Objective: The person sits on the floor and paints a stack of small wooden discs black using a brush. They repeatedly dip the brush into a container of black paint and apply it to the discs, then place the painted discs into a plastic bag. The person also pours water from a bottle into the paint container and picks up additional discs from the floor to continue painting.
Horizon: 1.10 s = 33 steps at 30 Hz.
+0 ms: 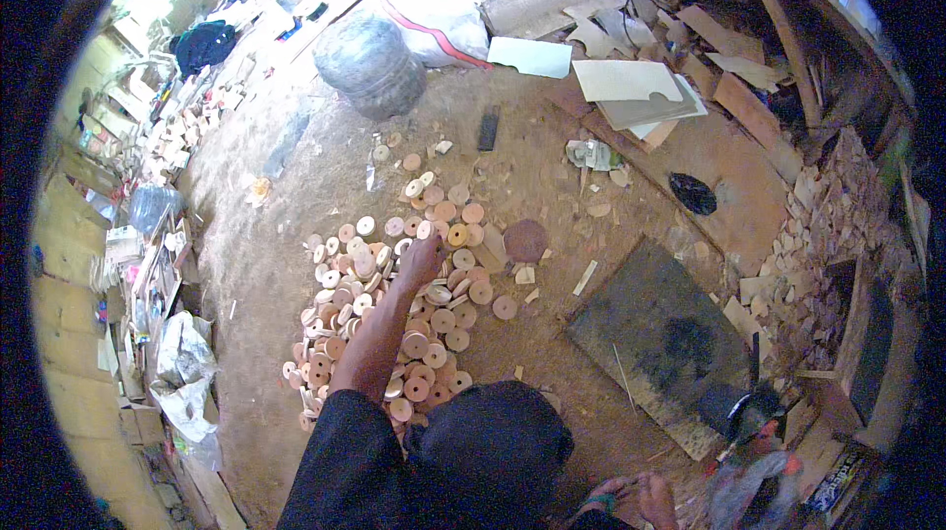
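My left hand (pixel 424 260) reaches down into a spread heap of round wooden discs (pixel 416 346), each with a small hole in its middle. Its fingers are bent together against the heap, beside a pale disc (pixel 425 230) at their tips. What they grip, if anything, is hidden. Most discs are pale tan or reddish; one near the fingers is yellower (pixel 457 234). Low at the right, my right hand (pixel 609 493) has a green band at the wrist. Its fingers look stretched out with nothing in them, next to what seems to be a bare foot (pixel 656 500).
A dark, stained board (pixel 645 343) lies to the right, with a reddish-brown round piece (pixel 525 240) before it. Wood scraps (pixel 808 220) heap along the right. A grey wrapped bundle (pixel 370 67) stands ahead. Dark rounded cloth (pixel 490 456) blocks the lower middle.
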Each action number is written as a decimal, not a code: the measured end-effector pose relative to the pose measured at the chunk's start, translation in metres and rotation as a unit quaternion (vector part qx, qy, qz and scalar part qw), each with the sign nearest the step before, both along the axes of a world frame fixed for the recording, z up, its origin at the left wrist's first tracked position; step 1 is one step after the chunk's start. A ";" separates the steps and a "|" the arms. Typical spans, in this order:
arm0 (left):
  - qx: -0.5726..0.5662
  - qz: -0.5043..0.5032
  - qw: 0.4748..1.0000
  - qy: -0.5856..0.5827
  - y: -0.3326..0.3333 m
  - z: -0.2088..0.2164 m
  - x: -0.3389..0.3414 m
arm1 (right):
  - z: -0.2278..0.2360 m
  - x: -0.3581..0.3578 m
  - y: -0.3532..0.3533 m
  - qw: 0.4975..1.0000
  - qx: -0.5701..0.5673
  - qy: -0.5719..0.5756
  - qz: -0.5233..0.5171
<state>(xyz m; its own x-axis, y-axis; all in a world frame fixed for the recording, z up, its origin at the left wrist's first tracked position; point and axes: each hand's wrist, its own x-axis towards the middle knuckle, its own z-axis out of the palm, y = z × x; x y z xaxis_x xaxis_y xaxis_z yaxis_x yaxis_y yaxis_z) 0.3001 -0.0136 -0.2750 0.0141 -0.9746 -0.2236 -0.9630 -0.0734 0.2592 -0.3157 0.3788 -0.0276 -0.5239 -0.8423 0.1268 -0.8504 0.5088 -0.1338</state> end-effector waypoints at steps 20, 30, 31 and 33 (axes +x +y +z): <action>-0.038 -0.028 0.997 -0.057 0.027 0.002 0.000 | -0.033 0.029 -0.006 0.995 0.025 -0.098 0.011; -0.109 -0.125 0.985 0.043 0.040 -0.005 -0.012 | -0.132 0.103 -0.004 0.925 0.182 -0.327 0.071; -0.124 -0.129 0.981 0.071 0.041 -0.005 -0.010 | -0.141 0.106 -0.001 0.918 0.195 -0.337 0.074; -0.134 -0.094 0.976 0.142 0.045 -0.005 -0.009 | -0.156 0.111 0.005 0.905 0.223 -0.354 0.077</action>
<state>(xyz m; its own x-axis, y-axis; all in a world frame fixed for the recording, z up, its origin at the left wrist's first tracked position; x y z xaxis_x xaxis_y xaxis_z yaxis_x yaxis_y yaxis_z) 0.2915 0.0312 -0.2798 -0.1960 -0.9781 0.0703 -0.8400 0.2045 0.5026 -0.2043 0.3838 -0.1835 -0.2125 -0.7974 -0.5648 -0.6978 0.5285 -0.4835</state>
